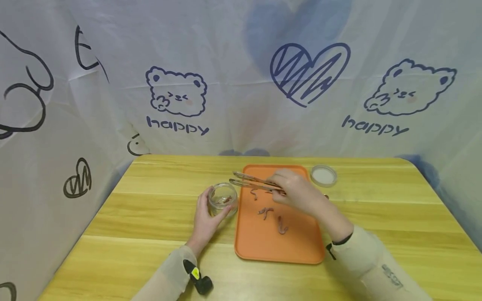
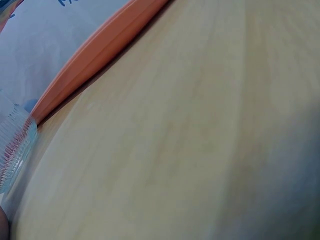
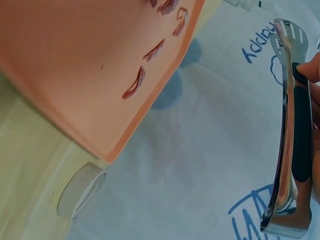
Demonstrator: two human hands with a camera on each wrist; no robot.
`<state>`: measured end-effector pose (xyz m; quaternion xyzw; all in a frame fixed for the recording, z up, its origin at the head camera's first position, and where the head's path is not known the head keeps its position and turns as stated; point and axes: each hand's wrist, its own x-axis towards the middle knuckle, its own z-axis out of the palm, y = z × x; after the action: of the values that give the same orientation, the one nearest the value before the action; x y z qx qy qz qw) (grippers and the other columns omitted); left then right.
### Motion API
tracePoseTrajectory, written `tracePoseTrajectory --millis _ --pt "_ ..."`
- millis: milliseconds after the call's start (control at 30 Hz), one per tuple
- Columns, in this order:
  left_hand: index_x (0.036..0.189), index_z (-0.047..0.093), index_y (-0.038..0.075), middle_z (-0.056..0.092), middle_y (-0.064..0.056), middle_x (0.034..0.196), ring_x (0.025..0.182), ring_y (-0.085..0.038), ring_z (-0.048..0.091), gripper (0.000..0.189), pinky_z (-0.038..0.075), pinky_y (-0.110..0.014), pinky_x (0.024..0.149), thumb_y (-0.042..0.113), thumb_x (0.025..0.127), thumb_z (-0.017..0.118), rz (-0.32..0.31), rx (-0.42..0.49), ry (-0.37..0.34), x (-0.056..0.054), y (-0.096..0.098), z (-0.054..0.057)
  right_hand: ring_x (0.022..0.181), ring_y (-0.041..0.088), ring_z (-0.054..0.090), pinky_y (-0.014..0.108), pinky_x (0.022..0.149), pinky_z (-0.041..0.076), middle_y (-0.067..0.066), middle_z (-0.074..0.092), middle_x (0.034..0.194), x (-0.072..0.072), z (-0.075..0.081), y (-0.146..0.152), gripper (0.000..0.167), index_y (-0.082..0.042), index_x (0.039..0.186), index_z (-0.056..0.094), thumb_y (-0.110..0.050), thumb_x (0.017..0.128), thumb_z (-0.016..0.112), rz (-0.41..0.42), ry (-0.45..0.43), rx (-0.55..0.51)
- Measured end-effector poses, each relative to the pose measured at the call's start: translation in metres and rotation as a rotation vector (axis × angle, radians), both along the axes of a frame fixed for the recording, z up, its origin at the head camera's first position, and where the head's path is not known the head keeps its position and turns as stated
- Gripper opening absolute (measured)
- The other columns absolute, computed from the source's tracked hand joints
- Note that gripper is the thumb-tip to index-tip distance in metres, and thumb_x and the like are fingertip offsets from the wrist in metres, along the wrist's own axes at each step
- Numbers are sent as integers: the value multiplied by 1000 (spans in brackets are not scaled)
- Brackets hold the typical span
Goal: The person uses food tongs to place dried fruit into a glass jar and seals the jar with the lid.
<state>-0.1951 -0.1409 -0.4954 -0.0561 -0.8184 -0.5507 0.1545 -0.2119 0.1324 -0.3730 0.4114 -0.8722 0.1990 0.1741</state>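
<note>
My left hand (image 1: 206, 218) grips a clear glass jar (image 1: 217, 209) on the table by the tray's left edge, thumb and fingers around its sides. A few reddish strips lie inside the open jar. The jar's ribbed wall (image 2: 17, 145) shows at the left of the left wrist view. My right hand (image 1: 295, 190) holds metal tongs (image 3: 283, 200) with dark grip pads and slotted tips, above the orange tray (image 1: 278, 248). The tongs point left, their tips apart and near the jar's far rim in the head view. Several thin reddish strips (image 3: 134, 84) lie on the tray.
A round whitish lid (image 1: 324, 175) lies at the tray's back right corner; the right wrist view shows its rim (image 3: 82, 192). The wood-grain table (image 1: 150, 217) extends around the tray. A white cloth (image 1: 237, 92) with blue drawings hangs behind it.
</note>
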Motion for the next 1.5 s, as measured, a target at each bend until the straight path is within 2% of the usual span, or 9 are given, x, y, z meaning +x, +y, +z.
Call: tracePoseTrajectory --millis 333,467,633,767,967,1300,1500 --pt "144 35 6 41 -16 138 128 -31 39 86 26 -47 111 30 76 82 -13 17 -3 -1 -1 0 87 20 57 32 68 52 7 63 98 -4 -5 24 29 -3 107 67 -3 78 69 -107 -44 30" --pt "144 35 6 41 -15 138 128 -30 39 86 26 -47 111 30 76 82 -5 7 -6 -1 -1 -1 91 23 59 36 74 53 9 64 100 -3 -13 39 28 -2 107 66 -4 79 74 -153 -92 63" --pt "144 35 5 41 -15 139 129 -30 38 86 26 -47 111 32 76 81 -4 3 -8 -1 0 -1 92 25 58 41 78 52 9 62 99 -2 -28 65 26 -1 106 66 -6 81 73 -215 -132 99" --pt "144 34 6 41 -15 139 129 -30 38 86 26 -47 111 33 77 81 -5 4 -10 0 -1 -1 88 25 57 43 75 52 10 62 96 -3 -41 85 23 -1 102 67 -4 79 71 -247 -119 94" --pt "144 34 6 41 -15 138 129 -30 39 86 26 -47 111 32 77 81 -3 3 -7 0 -1 -2 82 22 57 40 69 52 9 62 92 -5 -53 101 20 -2 96 68 -2 76 69 -243 -111 86" --pt "144 34 7 41 -15 139 129 -30 39 86 26 -48 111 31 77 81 -8 6 -9 0 -1 -2 76 19 56 39 66 52 7 62 87 -4 -55 103 19 -2 93 67 -2 75 70 -274 -153 112" --pt "144 34 6 41 -15 138 128 -30 39 85 26 -47 111 31 77 81 0 -4 -5 0 -1 -1 69 14 51 32 59 48 3 60 82 -3 -55 103 17 -3 92 67 0 76 70 -280 -182 113"
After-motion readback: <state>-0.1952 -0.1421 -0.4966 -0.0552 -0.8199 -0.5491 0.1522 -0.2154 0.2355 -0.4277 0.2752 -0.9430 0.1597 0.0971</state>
